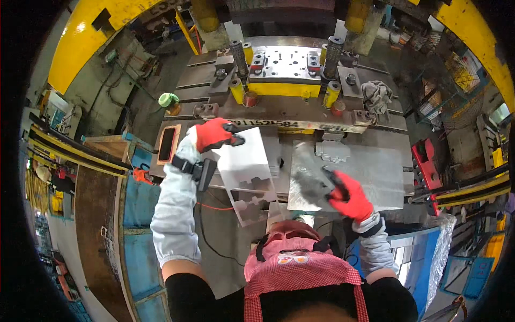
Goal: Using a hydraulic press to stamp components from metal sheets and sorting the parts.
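Note:
My left hand (213, 134), in a red glove with black fingertips, grips the upper edge of a metal sheet strip (245, 155). The strip hangs tilted toward me, with stepped cut-outs in its lower part. Above a broad flat metal plate (370, 177) at the right is my right hand (351, 197), gloved alike, its dark fingertips apart and nothing visible between them. Small stepped metal pieces (332, 151) lie near the back of that plate. Beyond both hands stands a press die (289, 63) with a shiny top plate, yellow blocks and dark guide posts.
A phone in a tan case (168, 144) lies left of my left hand. A grey rag (376, 95) rests right of the die, and a green-capped bottle (169, 102) stands at its left. Yellow-black bars flank both sides. A blue cabinet (140, 209) is at the left.

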A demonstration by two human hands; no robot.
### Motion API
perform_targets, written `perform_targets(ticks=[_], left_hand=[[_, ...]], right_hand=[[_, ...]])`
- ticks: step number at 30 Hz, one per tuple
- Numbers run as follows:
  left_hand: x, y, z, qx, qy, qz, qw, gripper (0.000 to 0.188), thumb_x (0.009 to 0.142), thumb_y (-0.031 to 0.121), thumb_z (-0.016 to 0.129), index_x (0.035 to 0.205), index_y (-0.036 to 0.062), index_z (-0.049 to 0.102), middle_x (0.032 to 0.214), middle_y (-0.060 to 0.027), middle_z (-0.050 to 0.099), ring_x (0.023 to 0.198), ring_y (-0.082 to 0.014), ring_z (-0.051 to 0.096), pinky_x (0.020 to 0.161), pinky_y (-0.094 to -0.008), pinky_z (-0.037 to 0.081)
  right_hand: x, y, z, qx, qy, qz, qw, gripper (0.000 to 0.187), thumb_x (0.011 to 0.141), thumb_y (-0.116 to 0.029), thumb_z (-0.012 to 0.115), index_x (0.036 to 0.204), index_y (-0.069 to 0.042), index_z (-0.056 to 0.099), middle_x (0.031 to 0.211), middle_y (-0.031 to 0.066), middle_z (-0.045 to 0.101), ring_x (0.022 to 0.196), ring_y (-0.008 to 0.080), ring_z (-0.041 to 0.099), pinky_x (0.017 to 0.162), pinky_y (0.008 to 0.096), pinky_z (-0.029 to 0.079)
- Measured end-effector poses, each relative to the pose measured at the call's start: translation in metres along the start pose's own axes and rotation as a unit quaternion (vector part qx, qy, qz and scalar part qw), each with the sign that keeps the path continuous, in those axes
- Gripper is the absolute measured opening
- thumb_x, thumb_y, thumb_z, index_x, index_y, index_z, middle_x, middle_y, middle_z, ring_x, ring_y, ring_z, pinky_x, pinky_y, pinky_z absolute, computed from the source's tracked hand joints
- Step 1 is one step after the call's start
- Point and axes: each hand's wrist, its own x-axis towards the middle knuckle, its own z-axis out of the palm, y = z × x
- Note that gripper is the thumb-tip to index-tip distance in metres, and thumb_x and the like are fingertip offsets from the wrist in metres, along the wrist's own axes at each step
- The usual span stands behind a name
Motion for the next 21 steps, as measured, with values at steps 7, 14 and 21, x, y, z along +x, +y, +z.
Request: perform_targets(ticks=[7,14,21], left_hand=[[0.056,0.008,0.004,-0.131,-0.077,0.22,0.963,0.027,0.078,0.016,0.06,0.101,0.0024,0.062,0.094,-0.0092,0.064,0.084,-0.0165,0.058,0.076,-0.0283,0.045],[0.089,-0.072,-0.019,-0.66,-0.126,0.192,0.715,0.051,0.091,0.038,0.046,0.124,0.0008,0.043,0.114,-0.0145,0.057,0.099,-0.0272,0.058,0.091,-0.0398,0.044],[0.085,-0.008,0.1,-0.755,-0.236,0.105,0.603,0.052,0.095,0.042,0.032,0.124,0.0014,0.045,0.109,-0.0195,0.059,0.094,-0.0301,0.061,0.082,-0.0412,0.05]], right_hand=[[-0.004,-0.007,0.05,0.228,-0.166,0.064,0.957,0.075,0.074,-0.008,0.066,0.138,-0.003,0.027,0.122,0.0121,0.05,0.104,0.0181,0.052,0.088,0.0285,0.041],[0.072,-0.042,0.016,0.41,-0.06,0.114,0.903,0.043,0.081,-0.019,0.061,0.121,-0.007,0.049,0.076,-0.0032,0.053,0.057,0.0039,0.046,0.048,0.0186,0.036],[0.21,-0.023,-0.037,-0.015,-0.048,-0.287,0.957,0.022,0.088,-0.019,0.052,0.105,-0.005,0.057,0.075,-0.0033,0.052,0.061,0.0036,0.047,0.053,0.0185,0.037]])
